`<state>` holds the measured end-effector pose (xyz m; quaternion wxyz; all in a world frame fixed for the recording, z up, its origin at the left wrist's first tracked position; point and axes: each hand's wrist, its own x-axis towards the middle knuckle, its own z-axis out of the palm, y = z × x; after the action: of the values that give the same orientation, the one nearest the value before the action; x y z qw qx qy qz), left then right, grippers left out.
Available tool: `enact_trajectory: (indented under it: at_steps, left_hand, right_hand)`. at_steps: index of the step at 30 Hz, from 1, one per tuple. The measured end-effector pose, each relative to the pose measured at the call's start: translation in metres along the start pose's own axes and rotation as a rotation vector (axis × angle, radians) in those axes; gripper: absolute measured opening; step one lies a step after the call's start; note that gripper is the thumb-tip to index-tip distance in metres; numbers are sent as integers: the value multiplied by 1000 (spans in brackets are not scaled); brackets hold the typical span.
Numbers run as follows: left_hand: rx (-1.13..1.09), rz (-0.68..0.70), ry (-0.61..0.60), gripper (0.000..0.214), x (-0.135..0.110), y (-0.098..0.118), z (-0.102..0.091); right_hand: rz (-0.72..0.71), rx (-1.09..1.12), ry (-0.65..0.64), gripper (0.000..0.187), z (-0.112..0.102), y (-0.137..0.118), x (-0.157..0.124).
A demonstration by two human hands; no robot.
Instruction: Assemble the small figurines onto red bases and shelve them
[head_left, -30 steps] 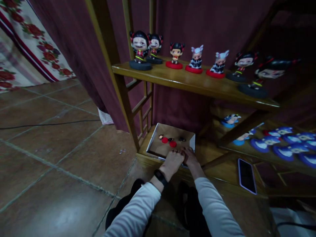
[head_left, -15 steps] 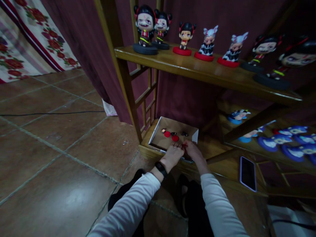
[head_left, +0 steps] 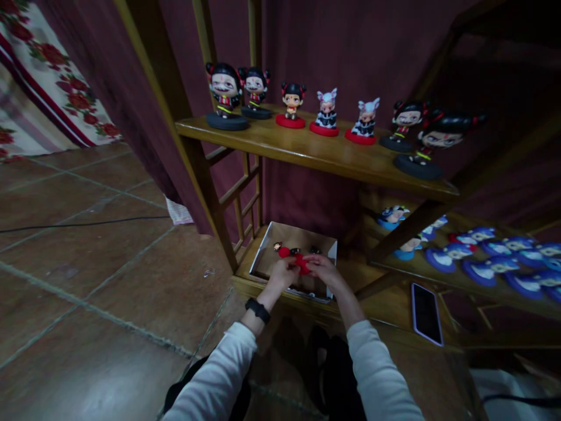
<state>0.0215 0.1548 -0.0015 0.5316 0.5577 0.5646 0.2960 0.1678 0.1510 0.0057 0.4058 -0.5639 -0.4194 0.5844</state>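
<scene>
My left hand (head_left: 282, 275) and my right hand (head_left: 323, 270) meet over a shallow cardboard box (head_left: 261, 257) on the bottom shelf. Between their fingers they pinch a small red-based figure (head_left: 302, 264). Inside the box lie another red-based figure (head_left: 283, 252) and two dark small pieces (head_left: 314, 249). A black watch (head_left: 258, 309) sits on my left wrist.
The upper wooden shelf (head_left: 315, 152) carries a row of several big-headed figurines (head_left: 223, 96). Blue-based figures (head_left: 482, 269) lie on a lower shelf to the right. A phone (head_left: 424, 313) lies face up on the bottom board. Tiled floor (head_left: 87, 275) spreads left; a cable crosses it.
Both hands have moved from the box's front edge into the box and have lifted a red-based figure between them. The camera view has shifted.
</scene>
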Motion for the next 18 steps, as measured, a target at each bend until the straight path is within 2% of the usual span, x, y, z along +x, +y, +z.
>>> enact_trajectory:
  at_steps: [3,5,8,12,14,18]
  left_hand:
    - [-328,-145,-7,17,3,0,2]
    - [-389,-181,60,12,4,3,-1]
    - [-356,-213,195,12,8,6,-13]
    - [-287,-198,247,14,17,4,-31]
    - [-211,-154,271,15,20,1,-38]
    - [21,-60,310,18,22,-7,-46]
  right_hand:
    - [-27,30,-48,25,7,5,4]
    - [-58,36,-32,24,9,11,10]
    - [-107,-146,127,18,6,22,20]
    - [-250,-565,356,17,-1,35,32]
    - [-295,-691,384,24,0,40,36]
    - [-350,-802,342,37,12,41,46]
